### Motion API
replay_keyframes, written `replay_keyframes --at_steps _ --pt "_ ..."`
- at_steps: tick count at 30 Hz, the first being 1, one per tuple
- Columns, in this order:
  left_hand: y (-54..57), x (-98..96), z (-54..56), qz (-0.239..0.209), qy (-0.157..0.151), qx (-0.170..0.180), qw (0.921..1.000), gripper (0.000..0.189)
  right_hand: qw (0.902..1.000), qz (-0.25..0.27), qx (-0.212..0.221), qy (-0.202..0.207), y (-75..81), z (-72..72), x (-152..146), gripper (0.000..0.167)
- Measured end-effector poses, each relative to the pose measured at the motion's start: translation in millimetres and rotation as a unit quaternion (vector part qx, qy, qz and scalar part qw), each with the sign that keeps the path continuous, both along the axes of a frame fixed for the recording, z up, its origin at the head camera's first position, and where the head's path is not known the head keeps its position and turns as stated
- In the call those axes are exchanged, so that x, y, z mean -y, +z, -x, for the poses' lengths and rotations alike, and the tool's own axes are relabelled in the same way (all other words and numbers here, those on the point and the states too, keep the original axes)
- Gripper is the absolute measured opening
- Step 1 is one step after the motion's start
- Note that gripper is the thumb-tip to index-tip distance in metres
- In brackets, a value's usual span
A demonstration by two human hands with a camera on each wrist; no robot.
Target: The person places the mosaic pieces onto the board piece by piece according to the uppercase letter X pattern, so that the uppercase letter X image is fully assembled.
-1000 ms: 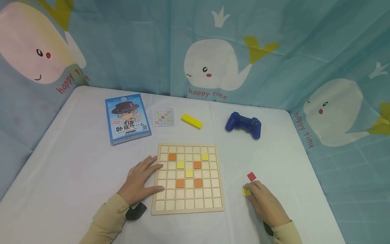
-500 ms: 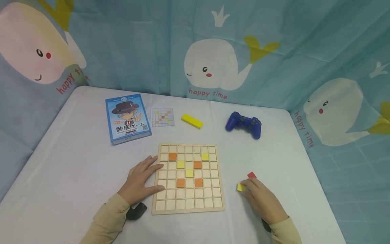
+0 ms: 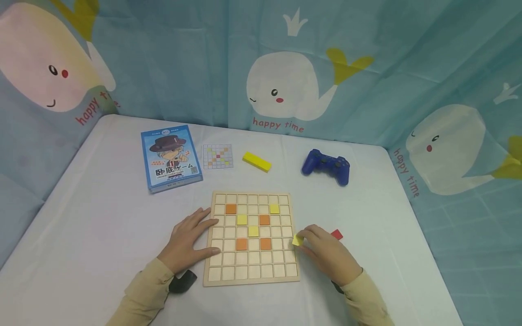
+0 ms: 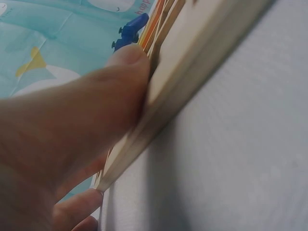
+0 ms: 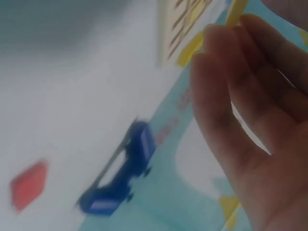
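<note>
A wooden grid board [image 3: 248, 271] lies flat on the white table, with several orange and yellow square tiles set in its cells. My left hand [image 3: 185, 242] rests on the board's left edge, fingers spread and straight; in the left wrist view the thumb [image 4: 122, 79] presses on the frame. At the board's right edge, my right hand [image 3: 328, 253] pinches a yellow tile [image 3: 298, 240] between thumb and fingers. The right wrist view shows that tile [image 5: 236, 12] edge-on at the fingertips. A red tile [image 3: 336, 234] lies on the table just beyond the right hand.
Behind the board stand a blue game box [image 3: 171, 158], a card printed with a coloured grid [image 3: 218, 156], a yellow block [image 3: 257, 162] and a blue game controller [image 3: 326, 166]. A curtain with whales [image 3: 228, 68] hangs along the table's back and right sides.
My right hand has moved left with the yellow tile, from beside the red tile to the board's right edge. The red tile shows more fully. The left hand has stayed still.
</note>
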State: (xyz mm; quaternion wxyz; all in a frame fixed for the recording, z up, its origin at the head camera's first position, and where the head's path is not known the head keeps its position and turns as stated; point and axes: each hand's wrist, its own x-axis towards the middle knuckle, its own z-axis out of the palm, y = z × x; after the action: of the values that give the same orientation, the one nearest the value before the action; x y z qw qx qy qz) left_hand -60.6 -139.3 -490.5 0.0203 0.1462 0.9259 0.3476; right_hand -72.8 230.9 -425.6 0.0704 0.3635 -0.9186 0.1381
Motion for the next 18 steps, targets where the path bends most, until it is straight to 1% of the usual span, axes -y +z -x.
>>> replay_keyframes --at_steps 3,5,9,12,15,18 --pt "0.5 -0.5 -0.3 -0.001 -0.001 0.000 1.0000 0.072 0.9997 0.005 0.001 0.024 -1.3 3.2 14 0.032" --pt "0.7 -0.9 -0.4 -0.001 -0.002 0.000 1.0000 0.072 0.9994 -0.003 0.001 0.034 -2.3 3.7 25 0.031" --pt "0.9 -1.5 -0.6 -0.001 -0.004 -0.002 1.0000 0.072 0.9970 -0.022 -0.004 0.074 -3.6 4.6 46 0.026" --pt "1.2 -1.6 -1.2 -0.003 -0.003 -0.010 0.9999 0.071 0.9940 -0.024 -0.010 0.106 -3.6 5.5 61 0.022" --pt "-1.5 -0.9 -1.4 -0.003 -0.004 -0.028 0.9996 0.070 0.9917 -0.031 -0.006 0.124 -3.3 5.9 77 0.020" --pt "-2.3 -0.7 -1.3 -0.005 -0.003 -0.033 0.9994 0.069 0.9889 -0.047 -0.003 0.141 -2.4 5.3 92 0.019"
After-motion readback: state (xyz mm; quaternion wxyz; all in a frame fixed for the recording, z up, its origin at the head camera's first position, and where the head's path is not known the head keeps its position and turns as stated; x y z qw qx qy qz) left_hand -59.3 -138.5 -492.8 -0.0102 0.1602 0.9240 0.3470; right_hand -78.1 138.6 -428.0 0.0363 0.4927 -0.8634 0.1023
